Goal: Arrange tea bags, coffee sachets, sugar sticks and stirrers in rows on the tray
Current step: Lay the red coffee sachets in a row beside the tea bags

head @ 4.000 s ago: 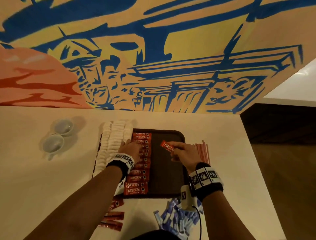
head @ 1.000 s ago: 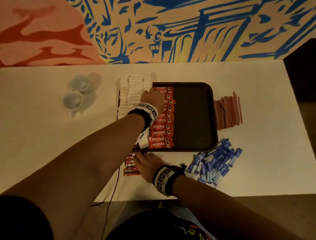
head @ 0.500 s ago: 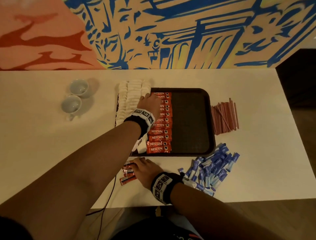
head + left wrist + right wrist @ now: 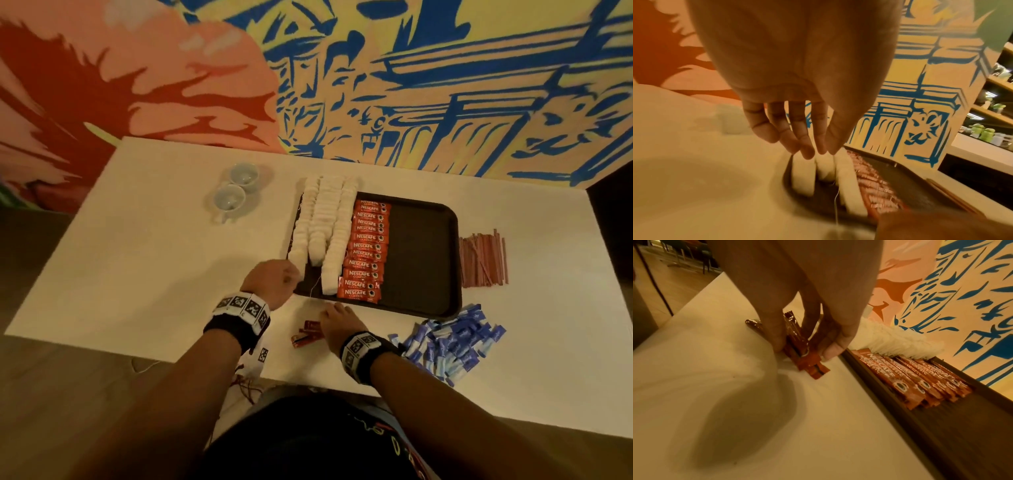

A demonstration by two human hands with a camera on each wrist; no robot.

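Pinching loose coffee sachets (image 4: 797,352) on the counter (image 4: 171,260), right hand (image 4: 337,320) works below the tray (image 4: 424,260); left hand (image 4: 274,281) hovers, fingers (image 4: 795,129) relaxed, holding nothing.

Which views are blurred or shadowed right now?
Head: warm, dim, wide-angle bending, sachet print on the tray readable. Left wrist: motion-smeared tea bags. Right wrist: right hand sharp, casting a broad shadow on the table.
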